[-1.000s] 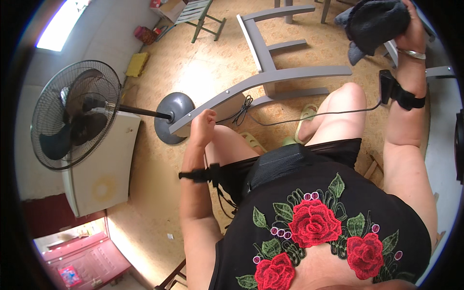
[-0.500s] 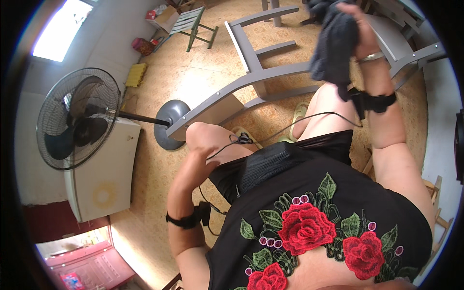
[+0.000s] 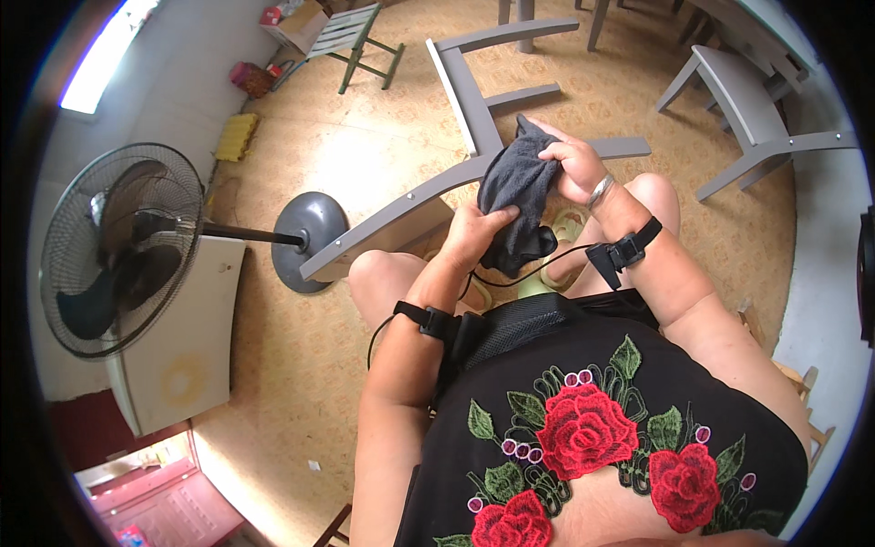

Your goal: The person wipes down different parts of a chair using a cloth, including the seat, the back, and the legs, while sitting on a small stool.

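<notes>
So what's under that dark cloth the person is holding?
Below the dark cloth lie the person's bare knees, a black cable and a greenish sandal on the tiled floor. The left hand and right hand grip it. What the cloth itself covers cannot be seen.

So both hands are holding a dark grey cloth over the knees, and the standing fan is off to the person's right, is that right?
Not quite: the head view shows the standing fan on the person's left. The left hand and right hand do hold the dark grey cloth over the knees.
</notes>
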Demonstrator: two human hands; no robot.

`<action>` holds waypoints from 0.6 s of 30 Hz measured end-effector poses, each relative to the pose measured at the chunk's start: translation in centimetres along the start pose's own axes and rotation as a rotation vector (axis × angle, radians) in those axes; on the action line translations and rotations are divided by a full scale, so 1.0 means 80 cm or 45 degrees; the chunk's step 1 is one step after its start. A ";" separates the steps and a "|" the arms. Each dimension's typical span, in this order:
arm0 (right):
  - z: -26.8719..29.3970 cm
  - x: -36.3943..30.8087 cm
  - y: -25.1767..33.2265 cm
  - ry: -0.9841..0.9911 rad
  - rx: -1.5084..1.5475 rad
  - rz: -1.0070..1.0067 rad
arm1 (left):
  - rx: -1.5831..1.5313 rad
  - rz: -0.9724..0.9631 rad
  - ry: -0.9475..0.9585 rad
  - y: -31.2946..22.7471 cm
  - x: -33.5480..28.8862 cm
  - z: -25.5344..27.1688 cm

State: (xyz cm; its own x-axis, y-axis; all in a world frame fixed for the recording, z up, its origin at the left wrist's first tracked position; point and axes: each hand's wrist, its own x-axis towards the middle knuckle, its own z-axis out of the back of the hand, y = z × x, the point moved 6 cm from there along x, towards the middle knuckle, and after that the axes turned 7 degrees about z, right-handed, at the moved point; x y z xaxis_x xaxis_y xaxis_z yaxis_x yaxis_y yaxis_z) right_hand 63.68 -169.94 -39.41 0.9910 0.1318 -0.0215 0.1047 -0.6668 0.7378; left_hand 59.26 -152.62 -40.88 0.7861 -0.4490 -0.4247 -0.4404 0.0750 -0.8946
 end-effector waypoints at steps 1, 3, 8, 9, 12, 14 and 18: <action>0.019 0.002 -0.011 -0.010 -0.002 -0.012 | -0.100 0.207 0.054 0.010 0.001 0.001; 0.070 0.005 -0.051 -0.379 0.015 -0.297 | -0.196 0.178 0.092 0.020 0.020 0.005; 0.077 0.061 -0.049 -0.641 -0.190 0.025 | 0.422 -0.267 -0.165 0.014 0.076 0.053; 0.067 0.074 -0.031 -0.685 -0.270 0.237 | 0.414 -0.347 -0.142 0.008 0.084 0.059; 0.022 0.125 -0.020 -0.339 -0.598 0.462 | 0.497 -0.480 -0.045 0.005 0.108 0.078; 0.025 0.146 -0.038 -0.112 -1.041 0.442 | 1.129 -0.454 -0.085 0.004 0.125 0.074; 0.039 0.141 -0.120 0.119 -1.966 0.306 | 1.558 -0.005 -0.258 0.012 0.148 0.080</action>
State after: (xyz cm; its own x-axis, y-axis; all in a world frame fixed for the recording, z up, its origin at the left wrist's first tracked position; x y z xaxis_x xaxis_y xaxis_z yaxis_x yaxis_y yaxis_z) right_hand 74.13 -164.34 -48.81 0.9568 0.2193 0.1910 -0.2903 0.6829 0.6703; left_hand 70.90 -152.16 -47.67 0.8872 -0.3138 -0.3383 0.1707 0.9043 -0.3913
